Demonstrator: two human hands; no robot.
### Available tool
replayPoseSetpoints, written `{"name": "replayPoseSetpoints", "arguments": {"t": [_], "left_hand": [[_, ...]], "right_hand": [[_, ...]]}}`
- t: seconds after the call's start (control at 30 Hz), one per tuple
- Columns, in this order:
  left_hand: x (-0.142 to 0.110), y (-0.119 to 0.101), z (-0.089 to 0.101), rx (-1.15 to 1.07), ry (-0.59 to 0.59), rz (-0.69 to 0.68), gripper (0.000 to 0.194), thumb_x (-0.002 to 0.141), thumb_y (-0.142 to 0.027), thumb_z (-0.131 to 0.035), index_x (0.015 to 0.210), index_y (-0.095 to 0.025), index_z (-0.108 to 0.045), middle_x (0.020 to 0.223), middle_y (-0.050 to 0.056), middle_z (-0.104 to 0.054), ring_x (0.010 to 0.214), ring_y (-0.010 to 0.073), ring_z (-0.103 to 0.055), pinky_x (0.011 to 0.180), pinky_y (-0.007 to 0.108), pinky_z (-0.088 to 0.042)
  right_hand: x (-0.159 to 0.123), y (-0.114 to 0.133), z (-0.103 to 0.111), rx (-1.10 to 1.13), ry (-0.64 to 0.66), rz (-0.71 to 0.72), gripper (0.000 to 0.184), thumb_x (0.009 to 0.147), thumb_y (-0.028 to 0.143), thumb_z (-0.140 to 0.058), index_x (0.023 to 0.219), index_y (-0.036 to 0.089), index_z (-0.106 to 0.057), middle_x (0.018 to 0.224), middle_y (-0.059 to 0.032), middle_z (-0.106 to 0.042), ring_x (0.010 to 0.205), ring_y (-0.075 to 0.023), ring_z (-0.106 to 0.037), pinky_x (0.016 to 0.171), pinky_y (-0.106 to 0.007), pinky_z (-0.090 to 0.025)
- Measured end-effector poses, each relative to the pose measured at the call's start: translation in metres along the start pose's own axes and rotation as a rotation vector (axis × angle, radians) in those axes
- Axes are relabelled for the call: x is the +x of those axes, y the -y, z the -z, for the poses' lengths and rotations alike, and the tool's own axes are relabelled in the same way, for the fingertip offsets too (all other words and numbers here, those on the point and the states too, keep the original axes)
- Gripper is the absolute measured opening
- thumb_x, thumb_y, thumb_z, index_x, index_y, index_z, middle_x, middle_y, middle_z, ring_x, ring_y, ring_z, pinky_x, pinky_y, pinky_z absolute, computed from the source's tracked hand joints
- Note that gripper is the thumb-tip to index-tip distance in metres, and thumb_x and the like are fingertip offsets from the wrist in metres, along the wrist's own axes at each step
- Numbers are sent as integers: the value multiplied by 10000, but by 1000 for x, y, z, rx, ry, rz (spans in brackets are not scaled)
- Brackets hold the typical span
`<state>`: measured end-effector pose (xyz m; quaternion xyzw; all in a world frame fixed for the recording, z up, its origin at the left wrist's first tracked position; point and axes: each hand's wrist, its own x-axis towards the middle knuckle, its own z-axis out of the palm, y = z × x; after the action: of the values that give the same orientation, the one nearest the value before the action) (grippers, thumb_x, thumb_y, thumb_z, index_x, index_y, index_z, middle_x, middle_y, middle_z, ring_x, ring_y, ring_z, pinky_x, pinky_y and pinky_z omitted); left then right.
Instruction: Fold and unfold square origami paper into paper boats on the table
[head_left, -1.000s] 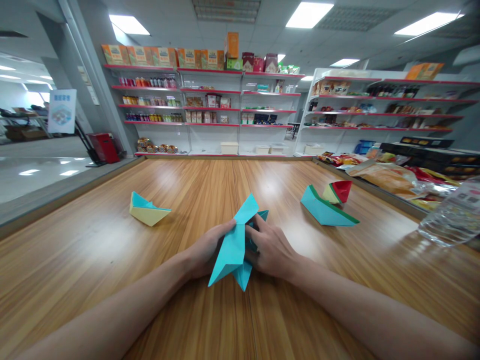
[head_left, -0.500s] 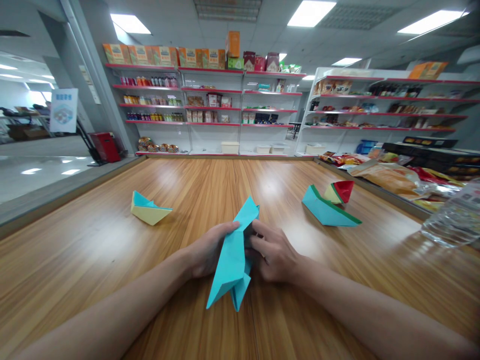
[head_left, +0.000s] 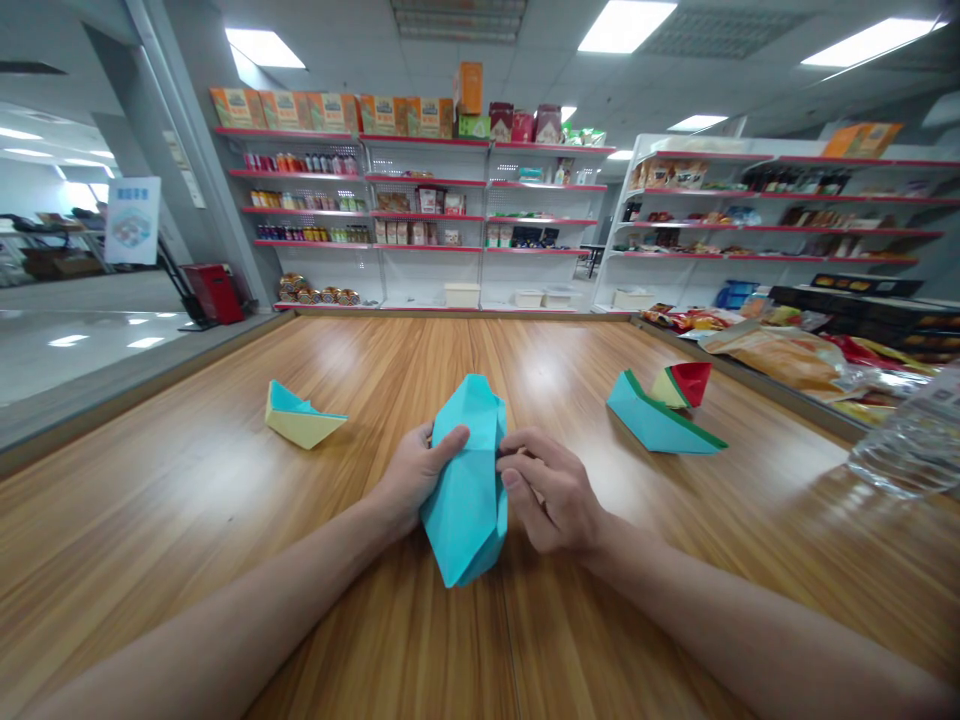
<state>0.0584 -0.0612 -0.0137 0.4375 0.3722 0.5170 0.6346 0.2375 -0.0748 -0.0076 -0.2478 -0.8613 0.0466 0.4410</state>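
Both my hands hold a folded turquoise paper shape point(head_left: 466, 480) upright over the wooden table point(head_left: 225, 520), its point toward me. My left hand point(head_left: 415, 472) grips its left side, thumb laid across the front. My right hand point(head_left: 551, 488) pinches its right edge with curled fingers. Part of the paper's back is hidden behind my fingers.
A yellow and turquoise paper boat point(head_left: 301, 417) lies to the left. A turquoise and green paper boat point(head_left: 655, 419) and a small red and yellow one point(head_left: 681, 384) lie to the right. A clear plastic bottle point(head_left: 904, 448) and snack packets point(head_left: 787, 350) line the right edge. Shop shelves point(head_left: 420, 215) stand behind.
The paper has gone from a narrow spiky form with loose flaps to a broad, closed pointed shape. Both hands shifted slightly up its sides while keeping hold.
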Motion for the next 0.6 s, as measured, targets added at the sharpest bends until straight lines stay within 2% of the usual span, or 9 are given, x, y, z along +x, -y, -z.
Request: {"name": "replayPoseSetpoints", "arguments": {"t": [0.1, 0.2, 0.27, 0.43, 0.53, 0.6], "left_hand": [[0, 0, -2, 195, -169, -113, 452, 656, -426, -737, 927, -104, -572, 826, 73, -650, 661, 156, -581, 610, 265, -462], [0, 2, -1, 285, -185, -177, 446, 691, -426, -702, 964, -106, -554, 915, 108, -654, 737, 193, -607, 650, 294, -479], [1, 3, 0, 358, -184, -247, 424, 717, -413, -680, 986, -118, -537, 956, 112, -646, 796, 207, -611, 692, 308, -480], [3, 9, 3, 603, -233, -325, 427, 753, -440, -627, 1019, -132, -497, 940, 102, -614, 849, 224, -600, 745, 339, -461], [4, 14, 3, 709, -319, -397, 557, 769, -455, -598, 1174, -141, -380, 1031, 110, -540, 920, 226, -571, 808, 373, -441], [4, 16, 3, 813, -342, -472, 462, 801, -464, -545, 1118, -154, -414, 1063, 112, -485, 973, 230, -533, 819, 378, -431]], "right_hand": [[1, -2, -6, 138, 30, -259, 280, 906, 238, -411, 667, 162, -536, 756, -42, -516, 694, -144, -508, 645, -294, -419], [1, -5, -14, 264, -27, -533, 230, 856, 357, -529, 728, 168, -558, 761, -18, -488, 660, -129, -486, 579, -261, -403], [0, -8, -19, 385, -57, -637, 234, 810, 403, -586, 778, 172, -570, 771, -12, -489, 666, -130, -482, 583, -255, -406], [-2, -10, -23, 821, -3, -709, 343, 884, 461, -445, 742, 165, -545, 688, -9, -507, 651, -138, -488, 596, -264, -403], [-5, -8, -22, 831, -23, -695, 366, 896, 453, -427, 706, 159, -535, 677, -12, -514, 639, -138, -485, 600, -268, -392], [-6, -7, -21, 780, -8, -681, 363, 887, 445, -456, 676, 158, -523, 645, 0, -491, 592, -124, -455, 556, -254, -362]]}}
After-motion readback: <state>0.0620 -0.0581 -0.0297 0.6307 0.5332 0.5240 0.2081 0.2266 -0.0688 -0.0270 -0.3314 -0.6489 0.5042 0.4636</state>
